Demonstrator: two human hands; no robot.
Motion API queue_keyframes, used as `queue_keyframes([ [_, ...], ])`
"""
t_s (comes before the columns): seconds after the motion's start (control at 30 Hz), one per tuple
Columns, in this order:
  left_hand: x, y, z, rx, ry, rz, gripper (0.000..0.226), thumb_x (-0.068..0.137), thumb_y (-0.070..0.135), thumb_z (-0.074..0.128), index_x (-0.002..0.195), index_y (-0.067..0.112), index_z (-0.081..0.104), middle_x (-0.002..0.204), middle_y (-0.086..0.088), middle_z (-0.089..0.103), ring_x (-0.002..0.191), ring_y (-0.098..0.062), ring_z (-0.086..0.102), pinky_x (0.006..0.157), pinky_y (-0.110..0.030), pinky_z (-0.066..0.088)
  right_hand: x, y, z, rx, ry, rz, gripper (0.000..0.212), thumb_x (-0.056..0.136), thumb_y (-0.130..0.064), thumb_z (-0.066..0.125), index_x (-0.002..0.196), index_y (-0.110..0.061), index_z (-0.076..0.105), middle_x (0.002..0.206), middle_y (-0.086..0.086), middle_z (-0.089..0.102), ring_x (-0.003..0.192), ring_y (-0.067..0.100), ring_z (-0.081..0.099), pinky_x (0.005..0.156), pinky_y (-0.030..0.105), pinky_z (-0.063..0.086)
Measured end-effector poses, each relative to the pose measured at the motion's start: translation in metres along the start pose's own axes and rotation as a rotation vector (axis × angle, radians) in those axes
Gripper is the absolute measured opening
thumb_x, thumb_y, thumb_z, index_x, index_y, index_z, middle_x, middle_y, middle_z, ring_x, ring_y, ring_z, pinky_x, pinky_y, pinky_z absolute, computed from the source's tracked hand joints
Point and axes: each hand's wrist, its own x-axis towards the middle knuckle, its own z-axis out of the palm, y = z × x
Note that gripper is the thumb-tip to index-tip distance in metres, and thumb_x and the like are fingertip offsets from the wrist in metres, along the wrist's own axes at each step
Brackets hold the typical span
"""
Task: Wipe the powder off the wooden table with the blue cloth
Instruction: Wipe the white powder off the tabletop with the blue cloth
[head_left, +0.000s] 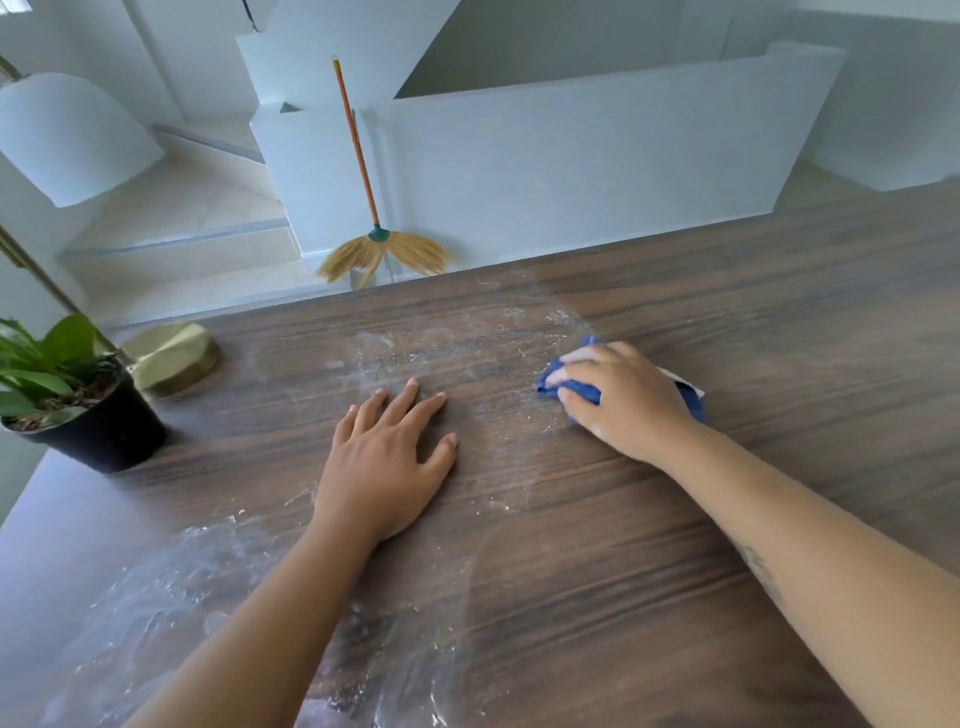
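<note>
Mid-wipe here: the right hand (618, 400) grips the bunched cloth (579, 389) against the table (779, 312) at centre right, at the edge of the powder (457, 338), while the left hand (384, 462) lies flat at centre, fingers spread. White smear covers the middle and lower left, so I'd say the next pass must sweep leftward and down through it. No writing is readable anywhere.
</note>
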Motion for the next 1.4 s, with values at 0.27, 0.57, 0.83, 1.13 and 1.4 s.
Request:
queue_keyframes([
  [0.27, 0.001, 0.002, 0.003, 0.037, 0.018, -0.006, 0.065, 0.087, 0.065, 0.015, 0.148, 0.041, 0.023, 0.159, 0.010, 0.014, 0.147, -0.020, 0.008, 0.120, -0.040, 0.007, -0.002, 0.047, -0.014, 0.020, 0.058, 0.066, 0.020, 0.089, -0.024, 0.059, 0.104, -0.030, 0.071, 0.116, -0.012, 0.062, 0.109, 0.023, 0.050, 0.088, 0.035, 0.042],
  [0.57, 0.001, 0.000, 0.004, 0.053, -0.002, 0.000, 0.065, 0.088, 0.066, 0.013, 0.149, 0.043, 0.016, 0.160, 0.011, 0.010, 0.147, -0.019, 0.004, 0.120, -0.040, 0.004, -0.004, -0.015, -0.003, 0.063, -0.093, -0.101, 0.018, 0.090, -0.030, 0.060, 0.106, -0.034, 0.069, 0.118, -0.016, 0.058, 0.109, 0.015, 0.045, 0.090, 0.031, 0.035],
  [0.83, 0.020, -0.001, -0.004, 0.106, -0.034, 0.008, 0.065, 0.090, 0.067, 0.017, 0.149, 0.040, 0.017, 0.160, 0.011, 0.012, 0.146, -0.014, 0.007, 0.117, -0.038, 0.009, 0.013, 0.033, -0.005, -0.104, 0.010, 0.054, 0.032, 0.096, -0.035, 0.049, 0.126, -0.030, 0.058, 0.129, -0.002, 0.053, 0.117, 0.028, 0.043, 0.097, 0.035, 0.036],
  [1.13, 0.084, -0.020, 0.000, 0.059, -0.069, -0.049, 0.066, 0.091, 0.067, 0.017, 0.150, 0.041, 0.010, 0.161, 0.009, 0.005, 0.148, -0.015, -0.001, 0.119, -0.044, 0.000, 0.041, 0.007, 0.009, -0.052, -0.081, -0.098, 0.030, 0.095, -0.037, 0.048, 0.124, -0.039, 0.058, 0.135, -0.017, 0.045, 0.124, 0.015, 0.035, 0.096, 0.031, 0.034],
  [1.4, 0.086, -0.022, 0.004, 0.046, -0.003, -0.025, 0.068, 0.087, 0.070, 0.012, 0.150, 0.043, 0.010, 0.160, 0.013, 0.004, 0.147, -0.012, -0.002, 0.120, -0.041, 0.001, 0.125, 0.052, 0.022, -0.157, -0.072, 0.099, 0.034, 0.100, -0.038, 0.039, 0.131, -0.036, 0.051, 0.136, -0.004, 0.045, 0.124, 0.026, 0.034, 0.097, 0.040, 0.037],
])
